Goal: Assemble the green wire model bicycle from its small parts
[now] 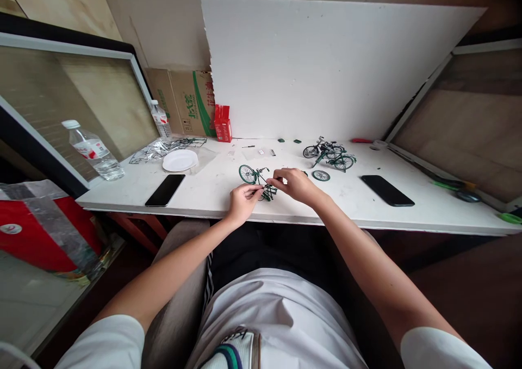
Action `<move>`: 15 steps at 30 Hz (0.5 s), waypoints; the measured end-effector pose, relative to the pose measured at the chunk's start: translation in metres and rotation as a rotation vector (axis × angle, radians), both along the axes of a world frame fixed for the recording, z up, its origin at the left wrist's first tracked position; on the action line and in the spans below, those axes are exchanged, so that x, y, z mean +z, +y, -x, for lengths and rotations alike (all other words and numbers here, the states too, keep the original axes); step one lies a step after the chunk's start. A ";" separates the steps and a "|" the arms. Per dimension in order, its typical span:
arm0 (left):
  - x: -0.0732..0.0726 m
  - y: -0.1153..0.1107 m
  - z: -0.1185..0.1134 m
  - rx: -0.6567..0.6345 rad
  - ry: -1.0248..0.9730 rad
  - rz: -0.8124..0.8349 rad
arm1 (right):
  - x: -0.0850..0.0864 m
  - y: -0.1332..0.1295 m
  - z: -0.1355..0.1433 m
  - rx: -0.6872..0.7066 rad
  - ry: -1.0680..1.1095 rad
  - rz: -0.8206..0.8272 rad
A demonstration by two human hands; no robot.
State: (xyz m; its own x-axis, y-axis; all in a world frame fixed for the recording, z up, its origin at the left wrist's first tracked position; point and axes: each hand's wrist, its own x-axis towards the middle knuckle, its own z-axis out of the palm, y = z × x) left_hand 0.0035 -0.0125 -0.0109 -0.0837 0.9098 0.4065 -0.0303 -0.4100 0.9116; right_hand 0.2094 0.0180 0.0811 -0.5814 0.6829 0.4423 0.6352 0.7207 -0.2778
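Note:
A small green model bicycle (247, 174) with one spoked wheel at its upper left is between my hands, near the front edge of the white table (204, 200). My left hand (243, 201) pinches its frame from the left. Fingers of my right hand (294, 184) are pressed together at the top of the frame, close to the left fingertips; whether they hold a small part is too small to tell. A loose wheel (321, 175) lies flat to the right of my right hand. Behind it stand a black model bicycle (310, 151) and a green one (345, 162), overlapping.
Two phones, a left one (165, 190) and a right one (387, 190), flank the hands. At the left are a white plate (180, 160), plastic wrapping with part frames (153, 150) and bottles (95, 151). A red box (223, 123) stands behind; a red tool (361, 141) lies back right.

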 end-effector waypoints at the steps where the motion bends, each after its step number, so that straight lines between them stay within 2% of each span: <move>1: 0.000 0.000 0.000 -0.002 0.002 -0.003 | -0.001 0.001 0.000 -0.010 -0.009 -0.003; 5: -0.001 0.000 -0.001 -0.009 -0.003 -0.015 | -0.002 -0.001 0.004 -0.073 -0.080 -0.039; 10: -0.004 0.002 -0.001 0.016 0.036 -0.029 | 0.006 -0.013 0.008 -0.117 -0.141 -0.034; 15: -0.005 0.003 -0.001 0.018 0.031 -0.047 | 0.010 -0.017 0.004 -0.093 -0.128 0.017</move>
